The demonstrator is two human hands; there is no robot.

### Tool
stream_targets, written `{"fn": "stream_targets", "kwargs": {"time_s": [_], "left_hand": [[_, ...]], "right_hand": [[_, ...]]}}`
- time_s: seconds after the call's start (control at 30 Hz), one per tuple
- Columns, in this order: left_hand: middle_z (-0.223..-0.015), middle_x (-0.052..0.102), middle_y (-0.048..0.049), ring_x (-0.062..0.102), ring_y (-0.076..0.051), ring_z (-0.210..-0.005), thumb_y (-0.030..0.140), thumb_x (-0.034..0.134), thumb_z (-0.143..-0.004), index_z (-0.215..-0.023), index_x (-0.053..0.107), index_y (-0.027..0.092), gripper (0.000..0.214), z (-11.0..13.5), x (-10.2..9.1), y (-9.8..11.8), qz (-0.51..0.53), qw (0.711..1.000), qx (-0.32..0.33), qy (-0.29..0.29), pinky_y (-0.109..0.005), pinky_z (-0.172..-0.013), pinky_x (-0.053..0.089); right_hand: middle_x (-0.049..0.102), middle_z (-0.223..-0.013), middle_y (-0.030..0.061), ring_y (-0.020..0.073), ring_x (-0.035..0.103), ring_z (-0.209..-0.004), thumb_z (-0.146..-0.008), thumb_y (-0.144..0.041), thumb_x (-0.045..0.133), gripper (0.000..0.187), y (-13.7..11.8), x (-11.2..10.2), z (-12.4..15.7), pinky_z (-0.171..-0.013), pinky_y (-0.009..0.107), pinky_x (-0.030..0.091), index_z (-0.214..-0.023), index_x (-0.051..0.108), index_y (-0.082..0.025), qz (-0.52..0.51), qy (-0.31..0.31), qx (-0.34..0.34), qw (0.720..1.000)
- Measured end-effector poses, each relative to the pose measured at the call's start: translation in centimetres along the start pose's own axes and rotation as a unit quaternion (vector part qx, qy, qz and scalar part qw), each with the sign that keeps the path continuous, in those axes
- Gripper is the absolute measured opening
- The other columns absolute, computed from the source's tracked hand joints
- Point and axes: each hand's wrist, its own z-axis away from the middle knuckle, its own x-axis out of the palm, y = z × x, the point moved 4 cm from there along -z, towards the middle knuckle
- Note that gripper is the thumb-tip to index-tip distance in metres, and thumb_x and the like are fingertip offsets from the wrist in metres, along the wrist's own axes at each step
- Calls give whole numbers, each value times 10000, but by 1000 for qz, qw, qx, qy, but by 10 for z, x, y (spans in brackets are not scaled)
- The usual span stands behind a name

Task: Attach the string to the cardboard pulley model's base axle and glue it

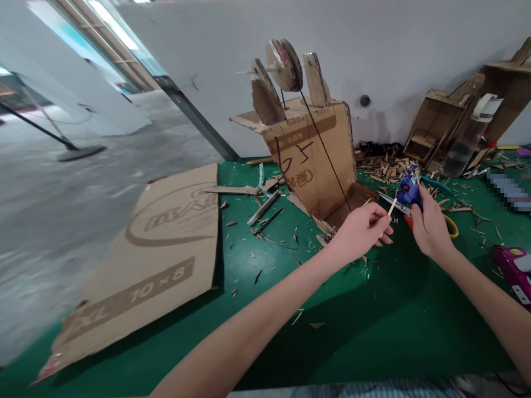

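Between the fingertips of my left hand (pixel 363 229) is a short pale stick (pixel 392 207), pointing up and to the right. My right hand (pixel 431 224) is closed round a blue glue gun (pixel 410 190), close to the stick. Scissors (pixel 394 203) lie beneath the glue gun and my right hand, which cover part of them; a yellow handle loop (pixel 451 226) shows to the right. Just behind my left hand stands a cardboard box structure (pixel 315 160). At its top, a round cardboard wheel (pixel 286 65) sits by two uprights, and a dark cord (pixel 326 146) runs down from it.
A large cardboard sheet (pixel 166 232) overhangs the left edge of the green table (pixel 265 309). Cardboard scraps (pixel 390 166) lie about. At the right are a clear bottle (pixel 464 143), another cardboard build (pixel 435 121), a phone (pixel 510 188) and a magenta device (pixel 514 265).
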Motion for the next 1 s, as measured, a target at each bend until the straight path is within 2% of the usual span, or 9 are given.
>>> {"fn": "stream_targets", "kwargs": {"time_s": [0.07, 0.2, 0.33, 0.57, 0.8, 0.9, 1.0], "left_hand": [[-792, 655, -25, 678, -110, -661, 203, 464, -956, -863, 466, 172, 98, -1, 4, -3, 34, 999, -8, -8, -222, -572, 515], [-805, 660, -36, 681, -117, -655, 203, 472, -954, -850, 468, 170, 109, -1, 11, -4, 26, 999, 8, -24, -232, -570, 520], [-781, 648, -22, 679, -113, -627, 191, 471, -954, -848, 464, 171, 109, -3, 8, -7, 42, 999, -5, -18, -233, -563, 526], [-730, 623, 2, 656, -103, -557, 183, 475, -950, -847, 467, 170, 104, -5, 8, -9, 36, 999, -4, -23, -215, -498, 519], [-735, 616, 3, 660, -100, -554, 178, 482, -959, -865, 483, 152, 98, -8, 4, -6, 87, 995, -37, 6, -237, -543, 554], [-722, 623, -3, 656, -102, -581, 198, 503, -957, -867, 502, 144, 105, -10, 5, -11, 132, 989, -65, 20, -245, -556, 559], [-721, 628, -3, 609, -83, -567, 244, 536, -944, -869, 533, 141, 127, -12, 6, -17, 156, 984, -74, 31, -226, -524, 528]], "right_hand": [[538, -1377, 217, 350, 500, -1275, -982, -387, 315, 541, -4, 0, 1, -1035, 565, 418, -1441, 412, -119, 29, 2, -17, 999], [570, -1334, 221, 356, 533, -1235, -985, -371, 319, 521, -6, 0, 2, -1002, 576, 446, -1429, 434, -122, 45, 17, -34, 998], [572, -1334, 211, 349, 541, -1230, -983, -361, 331, 516, -3, -1, 1, -1002, 570, 451, -1438, 420, -134, 31, 31, -25, 999], [581, -1326, 194, 329, 565, -1207, -977, -373, 359, 488, -6, -2, 1, -999, 554, 461, -1408, 440, -160, 42, 44, -58, 996], [612, -1253, 206, 341, 613, -1110, -960, -393, 396, 465, -18, -2, 6, -920, 546, 500, -1359, 458, -163, 33, 10, -76, 997], [577, -1293, 215, 364, 587, -1142, -918, -493, 467, 589, -22, -2, 9, -904, 557, 503, -1399, 402, -158, 33, -23, -93, 995], [517, -1378, 231, 406, 547, -1202, -808, -662, 562, 844, -23, 0, 13, -902, 578, 502, -1448, 346, -155, 51, -57, -107, 991]]}}
